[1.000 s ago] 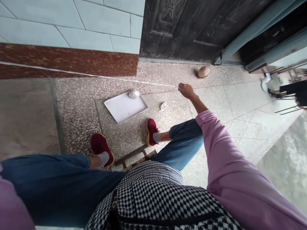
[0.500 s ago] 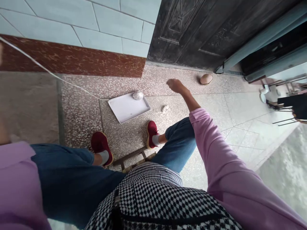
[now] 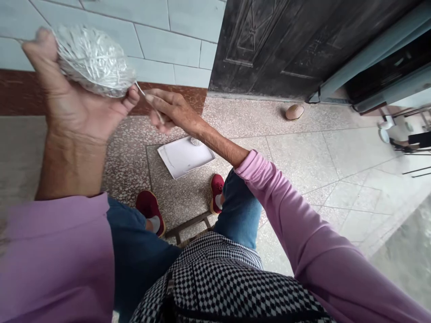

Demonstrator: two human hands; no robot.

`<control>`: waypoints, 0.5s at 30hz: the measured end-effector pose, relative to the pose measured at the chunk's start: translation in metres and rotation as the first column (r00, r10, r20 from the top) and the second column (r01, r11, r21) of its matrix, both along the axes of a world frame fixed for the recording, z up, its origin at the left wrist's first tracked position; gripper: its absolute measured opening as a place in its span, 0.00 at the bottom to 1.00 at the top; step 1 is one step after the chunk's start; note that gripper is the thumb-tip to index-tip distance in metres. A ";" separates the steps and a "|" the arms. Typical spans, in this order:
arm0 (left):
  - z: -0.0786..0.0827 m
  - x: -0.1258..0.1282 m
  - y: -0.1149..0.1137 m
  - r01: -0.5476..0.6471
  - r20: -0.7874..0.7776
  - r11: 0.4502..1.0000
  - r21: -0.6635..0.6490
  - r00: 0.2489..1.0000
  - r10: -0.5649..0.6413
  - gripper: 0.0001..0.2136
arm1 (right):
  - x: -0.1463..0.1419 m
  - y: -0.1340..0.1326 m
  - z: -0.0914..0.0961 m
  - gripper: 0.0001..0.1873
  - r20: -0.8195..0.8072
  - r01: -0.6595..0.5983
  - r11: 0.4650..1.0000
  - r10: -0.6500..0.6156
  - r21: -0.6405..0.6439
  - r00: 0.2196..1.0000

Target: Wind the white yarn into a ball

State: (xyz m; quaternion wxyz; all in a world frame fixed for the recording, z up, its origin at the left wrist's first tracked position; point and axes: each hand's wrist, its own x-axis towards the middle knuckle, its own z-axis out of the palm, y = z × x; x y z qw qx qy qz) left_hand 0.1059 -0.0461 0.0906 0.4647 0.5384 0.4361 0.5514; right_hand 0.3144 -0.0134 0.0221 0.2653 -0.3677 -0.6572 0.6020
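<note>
A large ball of shiny white string rests in my left hand, raised at the upper left with the thumb and fingers around it. Just to its right, my right hand pinches a strand of the string that runs from the ball. Below, on the speckled floor, lies a shallow white tray with a smaller white ball at its far right corner. My right forearm partly covers the floor beside the tray.
A tiled wall and a dark door stand ahead. A round tan object sits on the floor near the door. My red shoes flank the tray's near side. Part of a person shows at the far right.
My left hand has come into view from the left edge with the string ball. My right hand has moved left to the strand beside it.
</note>
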 end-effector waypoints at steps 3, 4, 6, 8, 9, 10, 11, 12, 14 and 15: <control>-0.011 -0.009 0.000 -0.077 0.217 0.995 -0.061 0.972 0.088 0.47 | 0.012 -0.011 0.007 0.45 0.065 0.069 0.985 -0.080 0.160 0.995; -0.014 -0.010 0.001 -0.109 0.241 0.990 -0.089 0.962 0.127 0.48 | 0.015 -0.014 0.009 0.47 0.082 0.058 0.970 -0.080 0.236 0.993; -0.019 -0.007 0.002 -0.155 0.261 0.977 -0.147 0.947 0.190 0.50 | 0.017 -0.021 0.012 0.47 0.151 -0.029 0.929 -0.029 0.369 0.988; -0.022 0.002 0.005 -0.210 0.250 0.963 -0.166 0.936 0.247 0.46 | 0.014 -0.029 0.016 0.39 0.240 -0.131 0.875 0.017 0.466 0.971; -0.023 0.006 0.008 -0.278 0.217 0.948 -0.158 0.926 0.308 0.41 | 0.012 -0.033 0.018 0.33 0.277 -0.169 0.848 0.027 0.502 0.961; -0.024 0.010 0.011 -0.367 0.156 0.920 -0.135 0.910 0.385 0.36 | 0.010 -0.036 0.020 0.29 0.307 -0.200 0.822 0.032 0.533 0.951; -0.024 0.012 0.015 -0.456 0.072 0.884 -0.106 0.883 0.464 0.31 | 0.010 -0.039 0.023 0.26 0.330 -0.223 0.797 0.031 0.561 0.943; -0.025 0.013 0.019 -0.533 -0.028 0.843 -0.079 0.846 0.532 0.27 | 0.011 -0.041 0.026 0.25 0.347 -0.237 0.773 0.023 0.589 0.938; -0.028 0.009 0.025 -0.594 -0.229 0.803 -0.043 0.788 0.571 0.25 | 0.017 -0.041 0.034 0.29 0.367 -0.247 0.727 -0.007 0.641 0.930; -0.030 0.005 0.026 -0.585 -0.314 0.810 -0.040 0.777 0.545 0.26 | 0.022 -0.040 0.038 0.31 0.373 -0.249 0.703 -0.024 0.666 0.928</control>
